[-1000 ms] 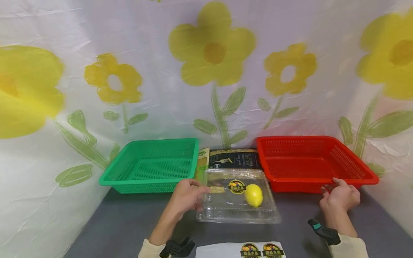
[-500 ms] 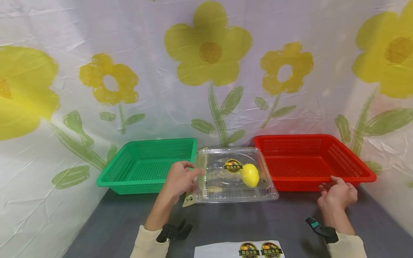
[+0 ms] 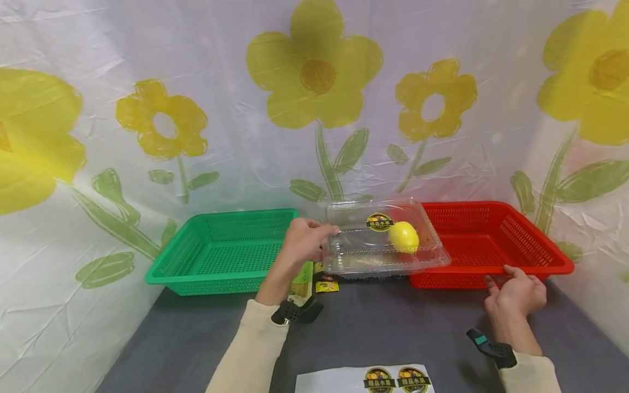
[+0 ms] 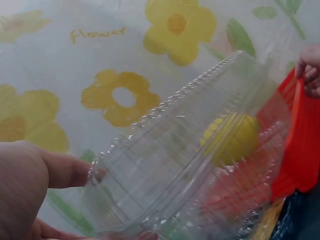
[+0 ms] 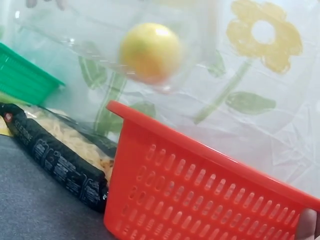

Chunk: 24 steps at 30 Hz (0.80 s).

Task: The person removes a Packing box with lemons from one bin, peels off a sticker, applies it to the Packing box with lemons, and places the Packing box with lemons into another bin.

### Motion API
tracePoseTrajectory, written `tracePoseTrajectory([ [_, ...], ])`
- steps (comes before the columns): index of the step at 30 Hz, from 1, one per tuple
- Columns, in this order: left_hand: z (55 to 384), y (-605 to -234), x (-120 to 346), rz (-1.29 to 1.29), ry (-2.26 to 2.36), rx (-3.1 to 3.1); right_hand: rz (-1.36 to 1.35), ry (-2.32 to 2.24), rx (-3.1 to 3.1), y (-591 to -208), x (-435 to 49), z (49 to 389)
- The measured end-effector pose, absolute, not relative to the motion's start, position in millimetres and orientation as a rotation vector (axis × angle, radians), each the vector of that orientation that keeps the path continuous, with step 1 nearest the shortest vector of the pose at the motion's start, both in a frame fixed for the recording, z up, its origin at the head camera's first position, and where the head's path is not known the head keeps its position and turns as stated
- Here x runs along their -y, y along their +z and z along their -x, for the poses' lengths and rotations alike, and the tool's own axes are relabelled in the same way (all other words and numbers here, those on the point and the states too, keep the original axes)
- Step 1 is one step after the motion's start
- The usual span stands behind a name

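Observation:
My left hand (image 3: pixel 304 240) pinches the left edge of a clear plastic clamshell box (image 3: pixel 363 262), raised above the table and tilted. Inside the box, toward its right side, lies a yellow lemon (image 3: pixel 404 237). A round black-and-yellow sticker (image 3: pixel 379 221) is on the lid. In the head view the box overlaps the left end of the red basket (image 3: pixel 462 281). My right hand (image 3: pixel 518 297) grips that basket by its front rim, the thumb at the top. The right wrist view shows the lemon (image 5: pixel 150 52) through the plastic, above the basket's left corner.
A green basket (image 3: pixel 211 286) stands at the left. Between the baskets lie a dark food bag (image 5: pixel 60 165), a green packet (image 3: pixel 301 284) and a small yellow sachet (image 3: pixel 327 286). A white sheet with stickers (image 3: pixel 334 382) lies at the front. A flowered curtain (image 3: pixel 236 164) hangs behind.
My left hand has lifted the clamshell box with the lemon and carried it right, over the red basket's left end. The bags behind it are uncovered. My right hand stays on the basket rim.

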State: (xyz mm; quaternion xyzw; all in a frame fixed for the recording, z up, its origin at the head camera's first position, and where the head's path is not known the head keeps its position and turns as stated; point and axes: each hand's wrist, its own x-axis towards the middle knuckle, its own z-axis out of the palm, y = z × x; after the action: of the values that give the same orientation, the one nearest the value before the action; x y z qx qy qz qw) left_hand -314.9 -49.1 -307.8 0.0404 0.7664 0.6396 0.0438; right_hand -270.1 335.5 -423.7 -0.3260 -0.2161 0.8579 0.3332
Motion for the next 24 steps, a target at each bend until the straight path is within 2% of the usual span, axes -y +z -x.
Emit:
tracePoseTrajectory([
  [10, 338.5, -306.2, -0.3, -0.202, 1.954, -2.369, 0.809, 2.248, 0.504, -431.1, -336.8, 270.8],
  [19, 353.9, -305.6, -51.0, -0.177, 2.019, -2.283, 0.807, 2.271, 0.493, -433.9, -333.9, 269.9],
  [24, 356.8, -305.2, -87.3, -0.125, 1.946, -2.440, 0.778, 2.270, 0.475, -430.5, -338.8, 269.6],
])
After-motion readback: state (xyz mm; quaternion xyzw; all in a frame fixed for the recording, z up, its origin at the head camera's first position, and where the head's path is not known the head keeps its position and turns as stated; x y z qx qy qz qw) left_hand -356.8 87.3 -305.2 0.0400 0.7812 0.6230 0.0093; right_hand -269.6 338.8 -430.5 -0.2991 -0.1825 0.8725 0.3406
